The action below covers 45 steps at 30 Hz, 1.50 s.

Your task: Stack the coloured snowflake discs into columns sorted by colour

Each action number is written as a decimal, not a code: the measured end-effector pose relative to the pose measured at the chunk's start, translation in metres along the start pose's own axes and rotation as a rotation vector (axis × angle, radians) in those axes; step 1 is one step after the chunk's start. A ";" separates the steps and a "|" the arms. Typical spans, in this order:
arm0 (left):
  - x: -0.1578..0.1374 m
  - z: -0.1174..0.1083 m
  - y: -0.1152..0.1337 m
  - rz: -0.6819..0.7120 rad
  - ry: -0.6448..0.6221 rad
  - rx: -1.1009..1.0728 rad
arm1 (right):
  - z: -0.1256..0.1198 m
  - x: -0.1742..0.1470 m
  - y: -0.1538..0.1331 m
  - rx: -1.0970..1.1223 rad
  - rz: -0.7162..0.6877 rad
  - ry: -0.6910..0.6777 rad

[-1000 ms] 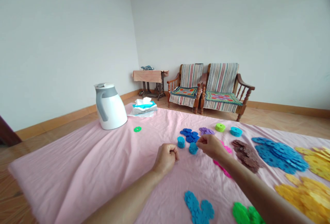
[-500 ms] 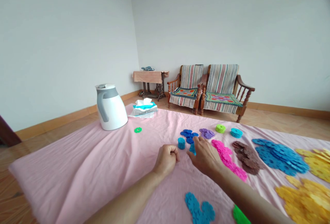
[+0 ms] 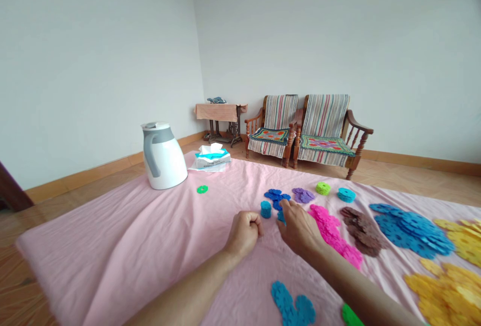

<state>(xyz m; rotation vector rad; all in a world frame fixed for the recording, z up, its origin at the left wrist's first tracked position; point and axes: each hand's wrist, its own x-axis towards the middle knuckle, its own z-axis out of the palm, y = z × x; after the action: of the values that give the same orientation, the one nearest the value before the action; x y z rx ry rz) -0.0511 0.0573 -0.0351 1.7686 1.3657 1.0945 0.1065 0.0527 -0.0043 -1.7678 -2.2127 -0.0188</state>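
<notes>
The left hand (image 3: 242, 235) is loosely curled, apart from the right hand (image 3: 300, 227), which has just spread over the nearer blue flower-disc stack (image 3: 281, 217) on the pink cloth (image 3: 150, 251), mostly hiding it and putting the work there, though whether it grips I cannot tell.

Soft, even, fairly bright light, its source out of view, leaves only faint shadows along the wrinkled pink cloth (image 3: 169, 236). The yellow flower-shaped plastic discs (image 3: 447, 293) carry a pale sheen. Wide-angle stretching distorts the edges, the top right corner is dark, and the stack of blue round plastic discs (image 3: 265, 210) looks slightly soft.
</notes>
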 end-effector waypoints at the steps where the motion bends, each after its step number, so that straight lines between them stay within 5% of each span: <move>1: 0.000 0.000 0.000 0.001 0.001 0.002 | -0.001 -0.001 0.001 0.005 -0.005 -0.007; 17: 0.002 0.001 -0.006 0.001 -0.009 0.008 | -0.016 0.013 0.023 0.061 -0.284 -0.301; 34: 0.002 0.001 -0.004 0.006 -0.014 -0.016 | -0.021 0.022 0.019 0.005 -0.330 -0.330; 41: 0.002 0.001 -0.004 0.006 -0.011 -0.004 | -0.039 -0.022 0.027 0.165 -0.266 -0.231; 45: 0.002 0.000 -0.001 0.003 -0.019 0.035 | -0.046 -0.069 0.028 0.358 -0.195 -0.301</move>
<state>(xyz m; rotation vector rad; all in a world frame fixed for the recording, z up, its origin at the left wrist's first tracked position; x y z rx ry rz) -0.0517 0.0593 -0.0354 1.8020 1.3785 1.0590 0.1566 -0.0154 0.0175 -1.4322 -2.3963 0.5976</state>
